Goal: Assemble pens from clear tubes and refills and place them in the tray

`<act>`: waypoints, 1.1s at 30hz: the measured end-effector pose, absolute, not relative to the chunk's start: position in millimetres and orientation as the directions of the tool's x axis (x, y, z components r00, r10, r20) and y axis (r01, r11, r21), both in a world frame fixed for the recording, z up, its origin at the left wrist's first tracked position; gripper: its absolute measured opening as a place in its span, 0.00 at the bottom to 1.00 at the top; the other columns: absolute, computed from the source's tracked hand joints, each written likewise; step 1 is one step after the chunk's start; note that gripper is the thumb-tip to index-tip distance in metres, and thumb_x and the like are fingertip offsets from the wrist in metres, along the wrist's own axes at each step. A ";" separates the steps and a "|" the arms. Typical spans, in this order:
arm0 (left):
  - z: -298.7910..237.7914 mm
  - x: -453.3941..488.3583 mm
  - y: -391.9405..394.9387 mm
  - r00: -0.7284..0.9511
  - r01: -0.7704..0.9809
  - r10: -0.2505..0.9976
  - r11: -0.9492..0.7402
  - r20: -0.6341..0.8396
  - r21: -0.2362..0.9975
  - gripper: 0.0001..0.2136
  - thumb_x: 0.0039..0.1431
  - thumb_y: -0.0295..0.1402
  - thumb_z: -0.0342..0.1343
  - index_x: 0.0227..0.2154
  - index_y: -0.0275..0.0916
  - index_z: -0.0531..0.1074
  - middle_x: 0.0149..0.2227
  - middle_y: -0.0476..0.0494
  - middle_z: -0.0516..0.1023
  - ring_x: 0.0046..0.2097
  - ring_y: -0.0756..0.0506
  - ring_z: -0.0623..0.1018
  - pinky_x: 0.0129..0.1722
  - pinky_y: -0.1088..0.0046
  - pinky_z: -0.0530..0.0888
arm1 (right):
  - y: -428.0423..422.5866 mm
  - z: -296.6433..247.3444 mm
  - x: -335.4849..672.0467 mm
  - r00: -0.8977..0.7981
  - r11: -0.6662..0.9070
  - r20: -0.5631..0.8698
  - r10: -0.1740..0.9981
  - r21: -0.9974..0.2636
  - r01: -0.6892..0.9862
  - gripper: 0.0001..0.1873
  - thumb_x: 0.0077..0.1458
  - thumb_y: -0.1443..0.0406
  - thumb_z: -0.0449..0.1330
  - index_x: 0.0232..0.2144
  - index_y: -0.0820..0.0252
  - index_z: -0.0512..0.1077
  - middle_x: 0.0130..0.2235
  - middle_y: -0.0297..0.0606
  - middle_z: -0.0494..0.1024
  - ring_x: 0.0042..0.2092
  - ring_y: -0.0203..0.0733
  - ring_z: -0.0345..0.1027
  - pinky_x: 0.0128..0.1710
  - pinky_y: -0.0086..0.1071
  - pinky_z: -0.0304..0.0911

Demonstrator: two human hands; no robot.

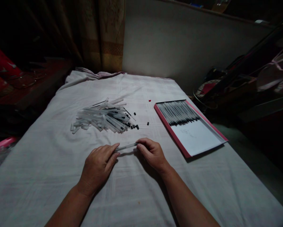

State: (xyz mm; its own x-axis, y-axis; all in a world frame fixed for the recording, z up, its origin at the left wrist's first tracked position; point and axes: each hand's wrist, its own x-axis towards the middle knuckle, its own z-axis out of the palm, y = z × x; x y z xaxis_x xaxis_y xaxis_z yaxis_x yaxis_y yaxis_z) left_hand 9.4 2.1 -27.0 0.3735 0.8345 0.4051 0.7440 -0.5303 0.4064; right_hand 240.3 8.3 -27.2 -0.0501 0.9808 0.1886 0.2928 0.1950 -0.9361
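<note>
Between my two hands a slim clear pen [127,146] is held nearly level, just above the cloth. My left hand [98,164] pinches its left end between thumb and fingers. The fingertips of my right hand [153,153] close on the other end, where a dark tip partly shows. Beyond my hands lies a loose pile of clear pen barrels and dark pen parts [103,116]. Several small black caps [148,123] are scattered at the pile's right side. To the right, a shallow red-edged box [172,135] holds a row of pens [179,112], dark ends toward me.
A pale checked cloth [132,195] covers the table. One tiny red piece [150,100] lies near the box. Left stands a dark wooden cabinet [32,85] with a red container [4,61]. Behind are a curtain [110,34] and a pale wall [160,37].
</note>
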 end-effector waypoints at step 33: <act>-21.1 -43.4 90.3 0.279 0.939 0.851 -0.339 0.445 0.058 0.11 0.63 0.38 0.52 0.42 0.43 0.77 0.42 0.37 0.79 0.43 0.36 0.76 0.41 0.61 0.71 | 20.2 -24.0 243.0 0.113 -0.067 -0.075 0.991 -0.995 -0.075 0.17 0.44 0.55 0.65 0.33 0.62 0.75 0.25 0.33 0.76 0.21 0.31 0.59 0.19 0.26 0.54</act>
